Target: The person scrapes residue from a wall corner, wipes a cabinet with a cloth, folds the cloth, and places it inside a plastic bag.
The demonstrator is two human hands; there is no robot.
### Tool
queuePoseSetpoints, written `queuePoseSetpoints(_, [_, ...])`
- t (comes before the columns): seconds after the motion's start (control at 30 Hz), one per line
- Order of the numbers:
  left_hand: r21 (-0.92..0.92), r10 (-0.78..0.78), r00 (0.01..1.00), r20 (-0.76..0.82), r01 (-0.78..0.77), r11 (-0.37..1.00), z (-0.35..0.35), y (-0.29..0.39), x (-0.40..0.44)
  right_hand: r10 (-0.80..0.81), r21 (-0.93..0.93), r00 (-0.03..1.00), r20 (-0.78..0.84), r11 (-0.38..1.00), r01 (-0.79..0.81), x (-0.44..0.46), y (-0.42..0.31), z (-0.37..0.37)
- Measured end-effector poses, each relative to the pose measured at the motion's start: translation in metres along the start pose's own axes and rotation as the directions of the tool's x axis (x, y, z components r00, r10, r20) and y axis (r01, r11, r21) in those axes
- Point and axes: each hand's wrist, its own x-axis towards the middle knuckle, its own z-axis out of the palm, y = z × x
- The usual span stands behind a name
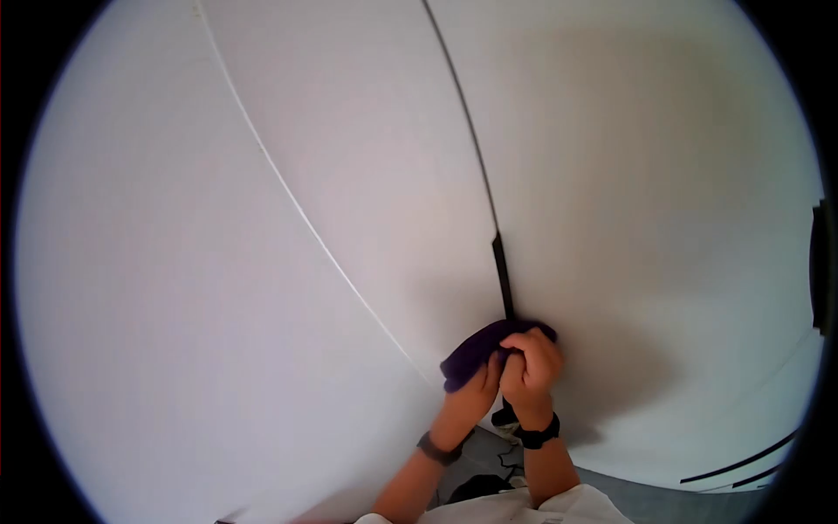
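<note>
A dark purple cloth (pixel 476 351) lies bunched against a white surface, low and right of centre. My left hand (pixel 475 390) grips its lower side, with the fingers pressed together. Close beside it, my right hand (pixel 532 365) is closed with curled fingers on the cloth's right part. A black strip (pixel 502 275) runs down the surface and passes behind the cloth. From its top a thin dark line (pixel 467 113) continues upward. Both wrists wear dark bands.
A thin pale line (pixel 301 210) curves down the white surface (pixel 175 288) at the left. At the right edge is a dark object (pixel 820 266). Black stripes (pixel 742 458) show at lower right. Cables and a dark item (pixel 480 487) lie on the grey floor.
</note>
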Motion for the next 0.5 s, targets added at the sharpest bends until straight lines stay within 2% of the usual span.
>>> queuePoseSetpoints(0.03, [-0.030, -0.304, 0.942, 0.141, 0.311, 0.950, 0.003, 0.013, -0.010, 0.076, 0.035, 0.996, 0.050, 0.996, -0.078, -0.004, -0.001, -0.011])
queuePoseSetpoints(0.07, [-0.009, -0.561, 0.775, 0.291, 0.589, 0.808, 0.007, 0.025, -0.017, 0.089, 0.015, 0.995, 0.037, 0.996, -0.090, -0.007, -0.004, -0.021])
queuePoseSetpoints(0.1, [0.160, -0.683, 0.575, 0.450, 0.701, 0.695, 0.003, 0.032, -0.019, 0.126, 0.075, 0.991, 0.033, 0.989, -0.128, -0.007, -0.007, -0.031])
queuePoseSetpoints(0.13, [-0.100, -0.607, 0.681, 0.410, 0.695, 0.712, 0.008, 0.041, -0.021, 0.157, 0.135, 0.987, 0.029, 0.978, -0.160, -0.008, -0.008, -0.045])
queuePoseSetpoints(0.2, [-0.347, -0.595, 0.689, 0.414, 0.724, 0.596, 0.012, 0.064, -0.015, 0.189, 0.131, 0.981, 0.047, 0.972, -0.194, -0.012, -0.007, -0.078])
queuePoseSetpoints(0.23, [-0.350, -0.578, 0.696, 0.426, 0.716, 0.605, 0.019, 0.076, -0.012, 0.125, 0.074, 0.991, -0.048, 0.990, -0.121, -0.012, -0.005, -0.092])
queuePoseSetpoints(0.27, [-0.426, -0.564, 0.740, 0.366, 0.672, 0.606, 0.024, 0.068, -0.019, 0.056, 0.007, 0.990, -0.131, 0.998, -0.055, -0.024, 0.004, -0.088])
queuePoseSetpoints(0.3, [-0.497, -0.549, 0.779, 0.304, 0.621, 0.606, 0.031, 0.075, -0.020, 0.064, -0.004, 0.992, -0.110, 0.998, -0.064, -0.031, 0.007, -0.101])
queuePoseSetpoints(0.33, [-0.502, -0.533, 0.784, 0.317, 0.616, 0.607, 0.039, 0.084, -0.022, 0.059, -0.018, 0.990, -0.126, 0.998, -0.062, -0.033, 0.008, -0.114])
queuePoseSetpoints(0.4, [-0.543, -0.509, 0.832, 0.221, 0.538, 0.644, 0.056, 0.093, -0.030, -0.039, -0.160, 0.994, -0.102, 0.987, 0.022, -0.040, 0.011, -0.133])
queuePoseSetpoints(0.47, [-0.578, -0.503, 0.810, 0.301, 0.575, 0.580, 0.080, 0.096, -0.044, -0.098, -0.232, 0.988, -0.121, 0.970, 0.068, -0.049, 0.020, -0.154])
queuePoseSetpoints(0.5, [-0.626, -0.456, 0.862, 0.222, 0.484, 0.611, 0.081, 0.037, -0.034, -0.164, -0.290, 0.982, -0.096, 0.948, 0.130, -0.038, 0.037, -0.104])
